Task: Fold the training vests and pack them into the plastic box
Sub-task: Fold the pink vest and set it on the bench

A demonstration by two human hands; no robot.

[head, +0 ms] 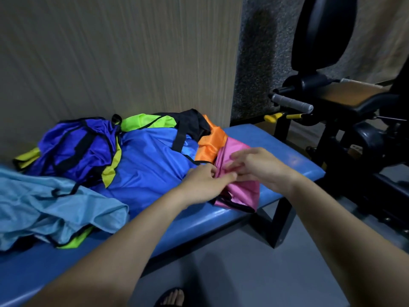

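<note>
The head view shows both hands on a pink vest (238,191) at the right end of the blue table (294,151). The left hand (204,182) pinches a fold of the pink cloth between thumb and fingers, and the right hand (261,167) does the same just beside it, fingers curled on the cloth from above. The two hands almost touch each other.

The step in hand seems to be the folding of this vest. To do it well, the person should hold the edges even, so that the black trim lines meet, and press the fold flat on the table before turning it again. The cloth looks thin and slippery, so a loose grip may let the layers slide apart. It is better to fold on the free part of the table at the right, away from the pile.

The pink vest is shiny, with black binding at its lower edge, and it is already bunched into a narrow shape. It touches an orange vest (210,145) behind it. To the left lie a blue vest (150,165), a purple vest (77,149) with yellow-green pieces, and a light blue vest (44,207), all unfolded and heaped. The plastic box is not in view.
</note>
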